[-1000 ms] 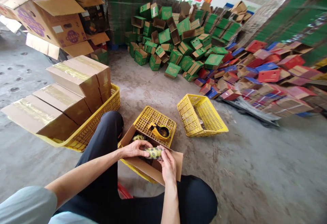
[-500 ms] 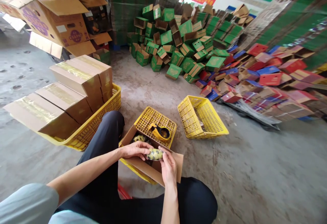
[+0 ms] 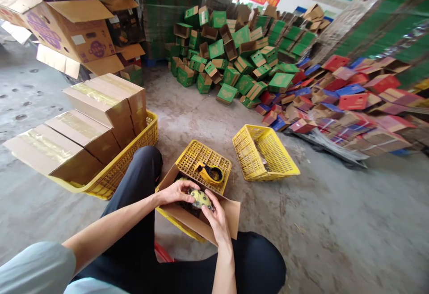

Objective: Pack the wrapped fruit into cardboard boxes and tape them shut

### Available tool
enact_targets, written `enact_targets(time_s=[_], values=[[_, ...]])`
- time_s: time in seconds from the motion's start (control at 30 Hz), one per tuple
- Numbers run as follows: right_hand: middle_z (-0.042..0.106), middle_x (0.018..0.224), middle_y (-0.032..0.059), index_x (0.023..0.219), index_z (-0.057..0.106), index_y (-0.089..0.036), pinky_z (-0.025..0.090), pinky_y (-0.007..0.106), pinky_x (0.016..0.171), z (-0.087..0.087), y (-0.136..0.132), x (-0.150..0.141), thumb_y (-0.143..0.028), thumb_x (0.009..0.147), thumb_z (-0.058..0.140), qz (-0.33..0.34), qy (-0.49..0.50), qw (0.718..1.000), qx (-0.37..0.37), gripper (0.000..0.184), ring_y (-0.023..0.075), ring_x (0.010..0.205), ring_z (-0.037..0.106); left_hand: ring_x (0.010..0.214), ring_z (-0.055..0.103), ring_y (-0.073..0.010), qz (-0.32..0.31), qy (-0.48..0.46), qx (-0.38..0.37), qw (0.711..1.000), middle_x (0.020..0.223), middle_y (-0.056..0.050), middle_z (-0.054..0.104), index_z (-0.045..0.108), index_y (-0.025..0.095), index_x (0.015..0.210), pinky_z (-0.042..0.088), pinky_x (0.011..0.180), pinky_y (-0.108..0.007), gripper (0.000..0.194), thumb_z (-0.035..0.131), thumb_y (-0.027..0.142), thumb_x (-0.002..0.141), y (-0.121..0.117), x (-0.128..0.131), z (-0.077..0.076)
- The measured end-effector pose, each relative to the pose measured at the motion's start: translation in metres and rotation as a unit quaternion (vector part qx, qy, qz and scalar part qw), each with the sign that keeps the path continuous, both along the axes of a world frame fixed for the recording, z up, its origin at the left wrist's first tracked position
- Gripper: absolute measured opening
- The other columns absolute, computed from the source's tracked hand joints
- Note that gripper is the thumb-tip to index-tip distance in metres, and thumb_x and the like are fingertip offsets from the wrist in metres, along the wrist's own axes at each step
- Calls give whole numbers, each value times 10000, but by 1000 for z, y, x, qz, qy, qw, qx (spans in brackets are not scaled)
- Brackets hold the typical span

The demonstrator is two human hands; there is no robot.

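A yellow-green, oval packet with dark spots (image 3: pixel 200 199) lies between my two hands, over the opening of a cardboard box (image 3: pixel 191 222). Its shiny skin looks like clear wrap; what is inside I cannot tell. My left hand (image 3: pixel 178 193) grips its left end between thumb and fingers. Around the right end, my right hand (image 3: pixel 216 216) has its thumb below and its fingers above. Part of a similar spotted piece shows inside the box behind my left hand. Just beyond the box, a yellow and black tape dispenser (image 3: pixel 209 173) rests on an upturned yellow crate (image 3: pixel 187 152).
At left, a yellow basket (image 3: pixel 152 128) carries several taped cartons (image 3: pixel 83 124). Another yellow basket (image 3: pixel 281 160) stands on the floor to the right. Heaps of green boxes (image 3: pixel 226 93) and red and blue boxes (image 3: pixel 353 102) lie farther back. My bent knees flank the box.
The spotted packet has turned from nearly level to slanting down to the right, slightly lower left. My right fingers have shifted up and over it.
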State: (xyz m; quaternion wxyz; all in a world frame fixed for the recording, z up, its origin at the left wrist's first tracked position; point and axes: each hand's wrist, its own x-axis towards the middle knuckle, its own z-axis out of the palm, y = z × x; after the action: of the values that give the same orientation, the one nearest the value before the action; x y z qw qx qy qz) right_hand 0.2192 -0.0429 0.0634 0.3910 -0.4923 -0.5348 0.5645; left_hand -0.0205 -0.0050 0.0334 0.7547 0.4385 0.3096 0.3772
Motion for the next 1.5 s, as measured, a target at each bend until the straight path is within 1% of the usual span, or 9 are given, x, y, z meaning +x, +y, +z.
enact_targets(time_s=[0.1, 0.37, 0.67, 0.9, 1.03, 1.13, 1.23, 1.33, 1.5], values=[[545, 1591, 69, 1393, 683, -315, 470, 518, 1189, -5, 0, 0, -507, 859, 813, -4, 1, 1000, 16, 583, 340, 1519, 437, 932, 681, -178, -3, 0, 3, 1000, 1047, -50, 750, 713, 180, 1236, 512, 910, -323, 618, 973, 323, 693, 0, -1, 1], [622, 1493, 91, 1421, 629, -298, 459, 543, 1197, -15, 1, -2, -407, 808, 861, -31, 31, 999, 6, 665, 336, 1400, 575, 1135, 656, -246, -1, -15, 25, 1000, 1244, -90, 707, 698, 210, 1313, 475, 1031, -385, 683, 971, 316, 695, 3, 2, -3], [656, 1316, 95, 1208, 728, -284, 522, 491, 1123, -14, 3, -3, -397, 794, 855, -39, -12, 996, 76, 448, 327, 1280, 622, 1118, 658, -237, -5, -16, 9, 1000, 1193, -70, 689, 643, 230, 1407, 477, 1055, -418, 795, 975, 334, 692, 5, 3, -10], [451, 1604, 93, 1120, 751, -277, 501, 480, 1139, -10, 0, -5, -366, 767, 853, -46, -35, 995, 85, 378, 358, 1430, 505, 1072, 670, -240, -9, 25, 2, 1000, 1203, -98, 686, 644, 203, 1407, 551, 949, -385, 789, 936, 476, 726, 3, 1, -8], [628, 1424, 103, 1094, 740, -273, 562, 457, 1051, -9, -1, -7, -341, 768, 836, -26, -16, 998, 48, 346, 350, 1339, 596, 1044, 705, -248, -27, 50, -34, 998, 1195, -130, 705, 642, 187, 1413, 596, 883, -377, 727, 786, 623, 849, 1, -1, -3], [653, 1403, 93, 1295, 679, -298, 522, 472, 1110, -11, -2, -6, -333, 790, 828, -31, -11, 998, 45, 528, 329, 1321, 619, 985, 742, -250, -45, 53, -47, 996, 1181, -145, 734, 660, 174, 1385, 603, 869, -375, 724, 773, 647, 850, 0, -2, 1], [606, 1491, 100, 1588, 412, -349, 519, 474, 1121, -13, -3, -5, -370, 822, 829, -25, 21, 999, 30, 872, 307, 1363, 602, 1005, 725, -240, -41, 51, -20, 998, 1191, -133, 734, 705, 170, 1306, 598, 871, -353, 655, 816, 604, 829, 0, -2, 1], [623, 1494, 112, 1645, 300, -345, 524, 481, 1118, -12, -3, -7, -466, 873, 789, -49, 48, 998, 7, 922, 304, 1375, 602, 1019, 694, -227, -24, 50, -8, 998, 1166, -110, 728, 721, 169, 1247, 591, 865, -340, 611, 845, 576, 808, 1, -1, -3], [772, 1260, 113, 1314, 672, -273, 562, 494, 1054, -10, 0, -9, -577, 864, 771, -134, 26, 991, -15, 552, 333, 1224, 699, 926, 677, -201, -7, 63, 17, 998, 1032, -80, 728, 728, 150, 1175, 565, 816, -317, 587, 862, 571, 788, 2, 1, -10]])
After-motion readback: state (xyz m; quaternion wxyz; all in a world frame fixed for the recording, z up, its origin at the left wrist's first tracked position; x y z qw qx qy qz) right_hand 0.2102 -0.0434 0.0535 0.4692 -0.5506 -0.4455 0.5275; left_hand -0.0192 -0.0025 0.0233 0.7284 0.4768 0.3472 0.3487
